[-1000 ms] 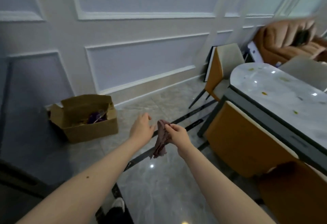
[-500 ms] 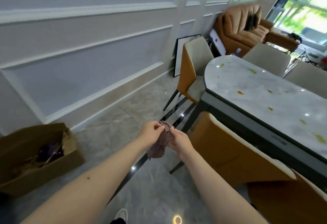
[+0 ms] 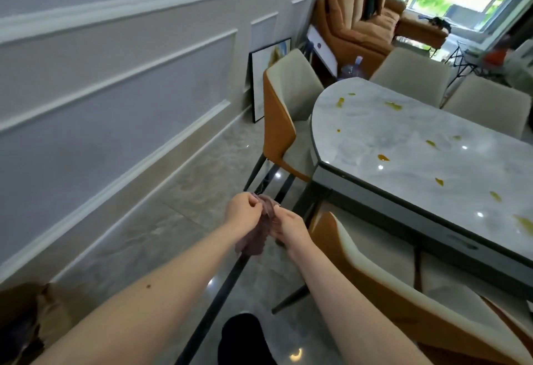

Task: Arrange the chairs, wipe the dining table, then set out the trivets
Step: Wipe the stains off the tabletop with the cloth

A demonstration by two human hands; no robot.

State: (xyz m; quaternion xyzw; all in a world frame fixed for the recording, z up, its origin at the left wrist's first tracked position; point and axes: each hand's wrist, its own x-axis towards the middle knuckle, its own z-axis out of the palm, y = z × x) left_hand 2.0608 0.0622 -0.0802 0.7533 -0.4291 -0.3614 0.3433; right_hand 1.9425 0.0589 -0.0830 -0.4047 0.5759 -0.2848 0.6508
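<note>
Head view: both your forearms reach forward and meet over the floor, just left of the table (image 3: 375,145). Your left hand (image 3: 241,211) has its fingers curled, pinching the top edge of the purple cloth (image 3: 258,232); your right hand (image 3: 289,227) grips the same cloth from the other side, knuckles up. The cloth hangs bunched between them, its lower part drooping below the wrists; its folds are blurred. The marble tabletop carries scattered yellow-orange spots (image 3: 383,157). One chair (image 3: 284,110) stands at the table's rounded end, its seat partly under the top. A second chair (image 3: 383,286) sits at the near long side, cut off by the lower frame edge. Two pale chairs (image 3: 409,76) show backrests only, beyond the far side. A cardboard box (image 3: 26,321) is cropped at lower left, its contents dark and unreadable. No trivet can be made out.
</note>
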